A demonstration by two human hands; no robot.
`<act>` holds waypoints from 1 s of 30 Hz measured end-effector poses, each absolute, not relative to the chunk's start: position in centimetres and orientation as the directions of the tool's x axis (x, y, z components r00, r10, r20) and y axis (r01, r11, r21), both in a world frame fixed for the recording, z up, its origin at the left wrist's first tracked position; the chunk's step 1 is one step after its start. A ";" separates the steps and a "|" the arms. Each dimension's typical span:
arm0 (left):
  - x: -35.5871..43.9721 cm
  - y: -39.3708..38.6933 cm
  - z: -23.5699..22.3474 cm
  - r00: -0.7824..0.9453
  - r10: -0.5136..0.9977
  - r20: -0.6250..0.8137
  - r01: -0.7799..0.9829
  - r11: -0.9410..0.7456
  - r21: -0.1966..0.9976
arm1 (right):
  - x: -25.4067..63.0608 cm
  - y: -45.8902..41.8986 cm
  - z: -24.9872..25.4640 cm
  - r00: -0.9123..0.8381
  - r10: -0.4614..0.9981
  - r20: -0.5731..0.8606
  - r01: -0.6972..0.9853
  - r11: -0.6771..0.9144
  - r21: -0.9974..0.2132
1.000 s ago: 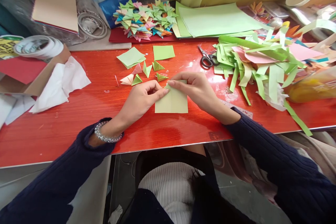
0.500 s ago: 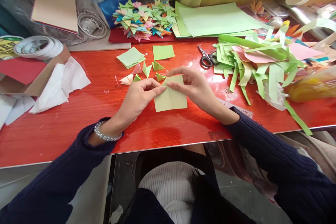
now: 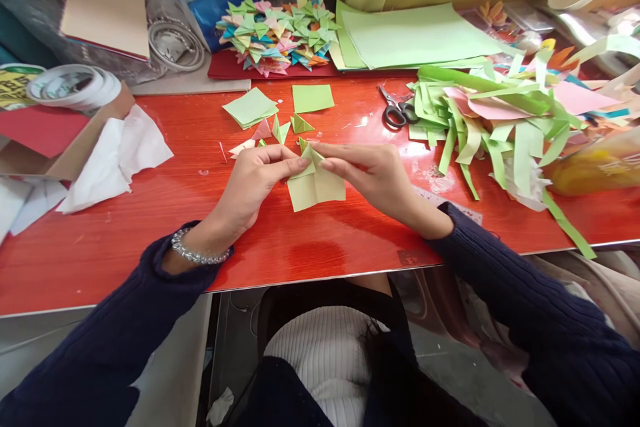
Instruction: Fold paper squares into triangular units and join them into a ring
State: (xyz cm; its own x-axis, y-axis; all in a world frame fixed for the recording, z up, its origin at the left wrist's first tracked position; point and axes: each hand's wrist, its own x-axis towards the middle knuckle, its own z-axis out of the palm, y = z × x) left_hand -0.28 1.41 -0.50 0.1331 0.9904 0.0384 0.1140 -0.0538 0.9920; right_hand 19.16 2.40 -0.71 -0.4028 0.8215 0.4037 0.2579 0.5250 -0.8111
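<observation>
Both hands pinch one pale green square paper sheet (image 3: 316,185), lifted just off the red glossy tabletop (image 3: 150,227). My left hand (image 3: 255,180) and right hand (image 3: 373,173) meet fingertips at its top edge, collapsing the fold. Small folded paper triangles (image 3: 280,130) lie just beyond, clear of the work.

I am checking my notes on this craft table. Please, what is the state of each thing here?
Light green square paper: partly folded, pinched at its top edge.
Left hand: fingers pinching the paper.
Right hand: fingers pinching the paper.
Black-handled scissors: lying closed on the red table.
White tape roll: lying flat.
</observation>
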 end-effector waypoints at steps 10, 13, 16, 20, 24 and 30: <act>-0.1 1.3 0.3 0.141 0.989 0.035 0.305 -0.077 0.949 | 19.4 3.1 -0.4 -0.522 0.845 -0.116 -0.148 -0.224 -0.963; -0.1 1.4 0.2 0.166 0.985 0.040 0.349 -0.097 0.932 | 19.5 3.2 -0.5 -0.564 0.810 -0.158 -0.146 -0.286 -0.947; -0.2 1.4 0.1 0.194 0.980 0.045 0.379 -0.117 0.918 | 19.4 3.1 -0.3 -0.586 0.781 -0.216 -0.100 -0.334 -0.937; -0.2 1.4 0.1 0.214 0.975 0.061 0.394 -0.143 0.908 | 19.3 2.9 0.1 -0.583 0.774 -0.246 -0.050 -0.336 -0.940; -0.2 1.4 0.2 0.226 0.973 0.056 0.391 -0.143 0.909 | 19.3 2.8 0.3 -0.585 0.777 -0.232 -0.006 -0.290 -0.957; -0.2 1.3 0.1 0.240 0.970 0.048 0.427 -0.149 0.892 | 19.1 2.9 0.0 -0.546 0.819 -0.177 0.077 -0.161 -0.984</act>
State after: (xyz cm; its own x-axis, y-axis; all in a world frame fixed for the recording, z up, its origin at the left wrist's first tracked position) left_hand -0.24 1.33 0.10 0.2398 0.9696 0.0475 0.4268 -0.1493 0.8919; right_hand 19.15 2.94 0.03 -0.5457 0.8191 -0.1768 0.0771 -0.1611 -0.9839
